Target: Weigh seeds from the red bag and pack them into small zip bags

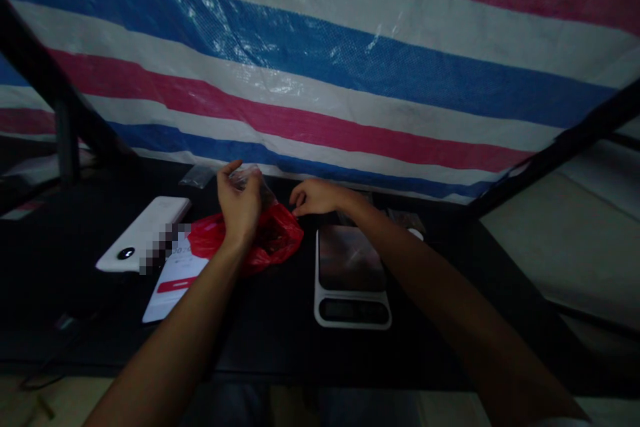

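A makeshift work corner, rigged up rather than built: a striped plastic tarp (pixel 320 73) fills 12 o'clock as a backdrop, and a dark metal frame (pixel 555 147) runs across at 2 o'clock. Below sits a black table (pixel 60 280) - a digital scale (pixel 350 277) at 5 o'clock, a red plastic bag (pixel 275 240) near the center, and a white phone (pixel 143 233) at 9 o'clock. It reads as a small weighing bench, with pale floor (pixel 50 400) showing at 7 o'clock.
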Demonstrator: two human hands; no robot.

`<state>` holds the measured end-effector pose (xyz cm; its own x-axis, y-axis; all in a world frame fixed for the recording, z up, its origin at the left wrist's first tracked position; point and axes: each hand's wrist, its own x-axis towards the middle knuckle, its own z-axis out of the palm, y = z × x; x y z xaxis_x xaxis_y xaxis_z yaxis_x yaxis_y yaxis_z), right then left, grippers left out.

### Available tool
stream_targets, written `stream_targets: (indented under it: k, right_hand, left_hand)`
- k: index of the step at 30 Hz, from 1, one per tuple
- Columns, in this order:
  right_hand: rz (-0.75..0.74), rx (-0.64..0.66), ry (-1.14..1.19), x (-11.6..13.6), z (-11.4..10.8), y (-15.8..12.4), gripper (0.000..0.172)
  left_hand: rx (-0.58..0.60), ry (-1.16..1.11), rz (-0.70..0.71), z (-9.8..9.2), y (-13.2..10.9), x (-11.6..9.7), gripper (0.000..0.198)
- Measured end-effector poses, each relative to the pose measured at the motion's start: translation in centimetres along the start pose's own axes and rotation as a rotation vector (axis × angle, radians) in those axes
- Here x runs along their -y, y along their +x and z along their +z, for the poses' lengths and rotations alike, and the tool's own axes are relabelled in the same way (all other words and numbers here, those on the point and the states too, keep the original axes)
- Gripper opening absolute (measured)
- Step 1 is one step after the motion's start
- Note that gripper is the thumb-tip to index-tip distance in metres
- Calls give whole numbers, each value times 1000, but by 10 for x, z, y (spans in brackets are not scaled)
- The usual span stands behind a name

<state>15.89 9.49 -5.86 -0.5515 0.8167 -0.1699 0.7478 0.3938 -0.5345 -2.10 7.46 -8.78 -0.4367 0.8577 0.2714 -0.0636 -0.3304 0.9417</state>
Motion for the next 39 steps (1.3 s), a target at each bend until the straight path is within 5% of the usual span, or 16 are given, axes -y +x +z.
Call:
stream_targets:
  k: [5, 13, 19, 24, 30, 35, 39]
  right_hand:
    - [-2, 60, 3, 2, 5, -7, 16]
    - [-165, -518, 237, 9, -44, -46, 10]
    - [-268, -386, 84, 40, -42, -73, 11]
    - [-160, -540, 83, 37, -34, -97, 22]
    - [-67, -425, 268, 25, -25, -114, 16]
    - [-35, -494, 304, 21, -19, -117, 18]
    - [-43, -559, 329, 18, -16, -117, 20]
  left_hand:
    - [167, -22, 64, -2, -7, 0, 49]
    - [609, 24, 168, 7, -24, -2, 80]
    - [811, -74, 61, 11, -34, -1, 94]
    - [851, -138, -34, 12, -39, -7, 100]
    - [900, -200, -89, 13, -44, -20, 102]
    - [857, -139, -140, 9, -39, -30, 54]
    - [777, -61, -93, 8, -34, -34, 51]
